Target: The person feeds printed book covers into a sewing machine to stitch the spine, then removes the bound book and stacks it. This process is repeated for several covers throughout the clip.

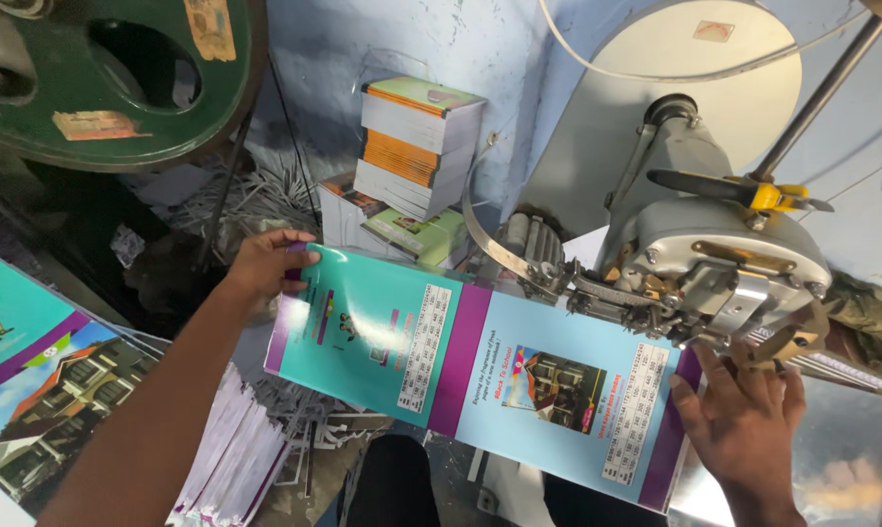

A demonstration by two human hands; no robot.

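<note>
Head view shows the glossy notebook cover sheet [480,376], likely light, floppy and slippery, under the stitching machine head [695,268], left hand [265,263] pinching its far edge, right hand [743,420] pressing flat.

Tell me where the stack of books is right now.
In the head view the stack of books stands against the blue wall at top centre, behind the glossy cover sheet, between the green wheel and the grey machine.
</note>
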